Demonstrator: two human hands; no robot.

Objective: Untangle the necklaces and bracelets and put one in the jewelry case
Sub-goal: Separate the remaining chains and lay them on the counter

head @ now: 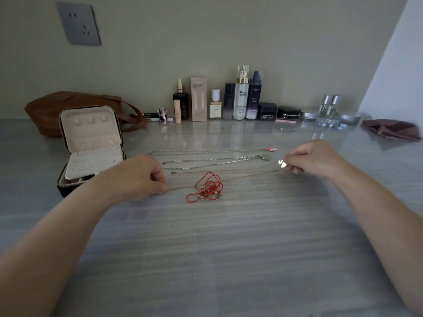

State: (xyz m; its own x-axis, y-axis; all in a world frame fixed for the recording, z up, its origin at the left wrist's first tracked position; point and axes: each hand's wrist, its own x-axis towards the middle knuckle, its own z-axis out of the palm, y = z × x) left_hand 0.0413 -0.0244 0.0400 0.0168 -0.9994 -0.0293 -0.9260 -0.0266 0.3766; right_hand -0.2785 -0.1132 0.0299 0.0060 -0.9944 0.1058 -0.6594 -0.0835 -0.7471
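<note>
L hand (142, 177), R hand (313, 159) pinch chain (247, 175); case (90, 131) open.

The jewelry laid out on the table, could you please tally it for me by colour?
Silver: 2, the silver chain with pink tag and the silver chain with round disc
Rose-gold: 1, the rose-gold chain, pinched by the left hand and the right hand
Red: 1, the red cord tangle; its strands cannot be told apart
Total: 4
</note>
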